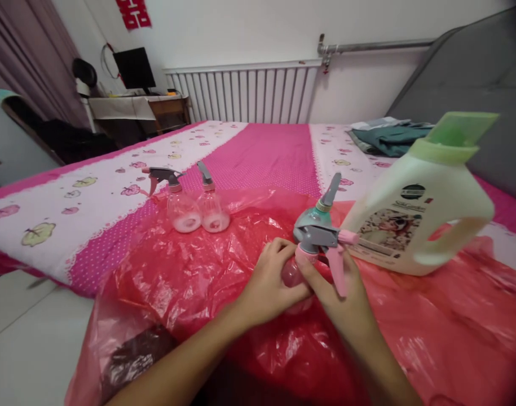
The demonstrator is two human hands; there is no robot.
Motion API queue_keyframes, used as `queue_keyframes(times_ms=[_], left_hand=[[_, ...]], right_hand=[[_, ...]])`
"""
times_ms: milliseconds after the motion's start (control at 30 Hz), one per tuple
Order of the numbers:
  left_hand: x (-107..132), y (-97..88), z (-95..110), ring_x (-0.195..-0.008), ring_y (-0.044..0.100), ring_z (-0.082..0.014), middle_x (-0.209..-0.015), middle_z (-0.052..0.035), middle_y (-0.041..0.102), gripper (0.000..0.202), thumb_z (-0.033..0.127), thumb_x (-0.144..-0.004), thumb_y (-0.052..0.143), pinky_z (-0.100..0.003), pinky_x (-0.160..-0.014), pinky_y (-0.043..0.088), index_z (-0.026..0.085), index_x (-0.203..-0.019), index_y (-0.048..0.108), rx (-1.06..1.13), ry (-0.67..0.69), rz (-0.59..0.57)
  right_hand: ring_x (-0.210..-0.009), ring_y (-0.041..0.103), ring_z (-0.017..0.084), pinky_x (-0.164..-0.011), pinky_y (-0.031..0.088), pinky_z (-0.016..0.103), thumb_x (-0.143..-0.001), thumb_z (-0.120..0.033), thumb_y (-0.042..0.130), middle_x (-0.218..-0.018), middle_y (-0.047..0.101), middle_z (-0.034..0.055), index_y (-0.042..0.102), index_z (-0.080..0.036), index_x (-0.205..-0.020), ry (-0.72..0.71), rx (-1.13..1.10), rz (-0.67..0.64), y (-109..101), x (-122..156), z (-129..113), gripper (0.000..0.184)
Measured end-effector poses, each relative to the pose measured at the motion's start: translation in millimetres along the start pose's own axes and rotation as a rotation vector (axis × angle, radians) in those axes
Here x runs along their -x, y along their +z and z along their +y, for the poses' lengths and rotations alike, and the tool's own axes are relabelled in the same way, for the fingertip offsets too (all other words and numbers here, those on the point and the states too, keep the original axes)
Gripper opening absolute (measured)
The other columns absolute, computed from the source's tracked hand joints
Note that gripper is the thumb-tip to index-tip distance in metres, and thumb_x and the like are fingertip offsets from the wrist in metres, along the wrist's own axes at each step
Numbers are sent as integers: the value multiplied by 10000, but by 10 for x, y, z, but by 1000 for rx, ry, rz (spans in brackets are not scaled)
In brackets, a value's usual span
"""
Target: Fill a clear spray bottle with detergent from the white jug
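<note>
A clear pink spray bottle (292, 274) with a grey and pink trigger head stands in front of me on red plastic sheeting (190, 270). Around its body wraps my left hand (274, 276), fingers closed. My right hand (336, 287) grips the bottle's neck and collar just under the trigger. Directly behind it is a teal spray bottle (312, 215) with a grey head, partly hidden. To the left, two clear pink spray bottles (184, 211) stand side by side with whitish liquid low inside. A large cream detergent jug (393, 208) with a green cap is close to my right hand.
The sheeting covers part of a bed with a pink floral spread (278, 149). Folded clothes (388, 138) lie at the back right, near a grey headboard (473, 84). Beyond the bed are a radiator (245, 93) and a desk with a monitor (135, 69).
</note>
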State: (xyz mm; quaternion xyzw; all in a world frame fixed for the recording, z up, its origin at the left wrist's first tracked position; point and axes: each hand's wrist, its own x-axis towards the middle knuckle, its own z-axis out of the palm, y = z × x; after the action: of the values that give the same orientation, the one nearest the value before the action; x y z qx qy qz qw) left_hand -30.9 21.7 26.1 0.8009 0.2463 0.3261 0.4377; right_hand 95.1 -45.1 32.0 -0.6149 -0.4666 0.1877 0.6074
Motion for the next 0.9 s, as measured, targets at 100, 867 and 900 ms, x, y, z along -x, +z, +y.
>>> queue_keyframes(times_ms=[100, 867, 900], left_hand=[[4, -63, -4, -1103, 546, -274, -1145, -55, 558, 412, 283, -804, 836, -468, -1011, 477, 229, -1153, 624, -33, -3, -88], [57, -82, 68, -1189, 581, -381, -1262, -98, 660, 666, 289, -711, 879, -615, -1063, 326, 223, -1284, 547, -374, -88, 11], [60, -77, 66, -1184, 571, -390, -1258, -104, 659, 683, 297, -697, 886, -612, -1047, 342, 219, -1288, 552, -390, -92, 20]], right_hand=[[-982, 679, 233, -923, 551, 417, -806, -468, 754, -1005, 689, 47, 616, -249, -1081, -17, -27, 6, 8, -6, 28, 377], [-1020, 718, 234, -1021, 530, 453, -772, -505, 792, -1036, 779, 57, 722, -237, -996, 101, -406, 36, 143, 5, -40, 357], [-1021, 717, 236, -1024, 529, 457, -760, -503, 801, -1030, 779, 55, 725, -237, -979, 108, -419, 40, 141, 11, -44, 353]])
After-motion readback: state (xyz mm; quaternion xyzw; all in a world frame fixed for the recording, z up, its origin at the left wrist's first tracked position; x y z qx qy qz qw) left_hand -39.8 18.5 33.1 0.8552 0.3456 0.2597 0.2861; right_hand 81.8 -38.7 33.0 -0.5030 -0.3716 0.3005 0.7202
